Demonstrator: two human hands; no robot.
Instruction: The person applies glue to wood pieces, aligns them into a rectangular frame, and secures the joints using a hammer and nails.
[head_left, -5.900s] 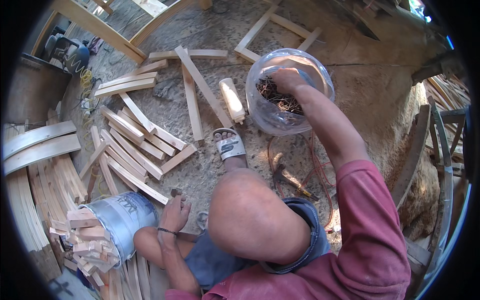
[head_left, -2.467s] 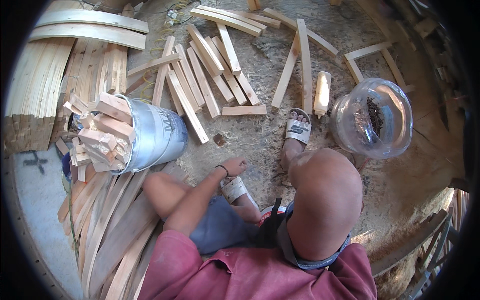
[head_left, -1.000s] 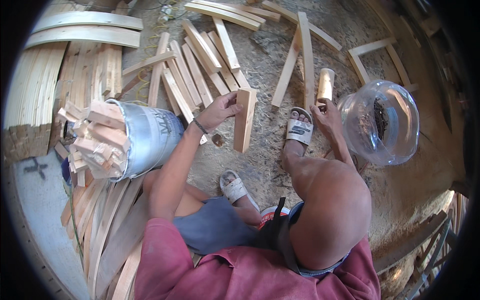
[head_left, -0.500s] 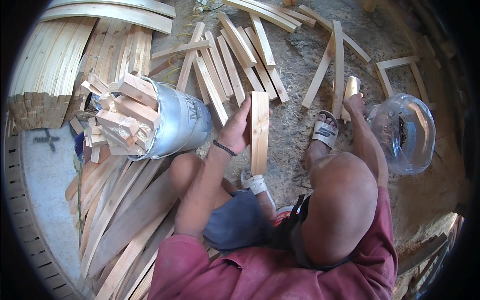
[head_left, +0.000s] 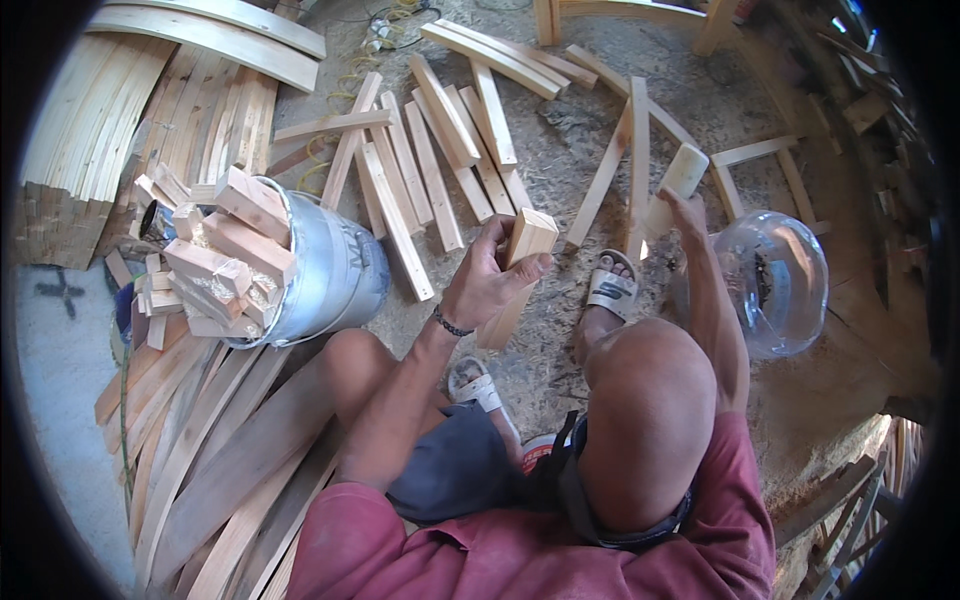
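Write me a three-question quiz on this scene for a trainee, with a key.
1. True or false: the bucket is at the right of the picture.
2. Which holds the bottle? A) the left hand; B) the right hand; C) neither hand.
3. Fill in the missing word: the left hand grips a wooden ____.

Key:
1. False; it is at the left, filled with wood offcuts.
2. B.
3. Block.
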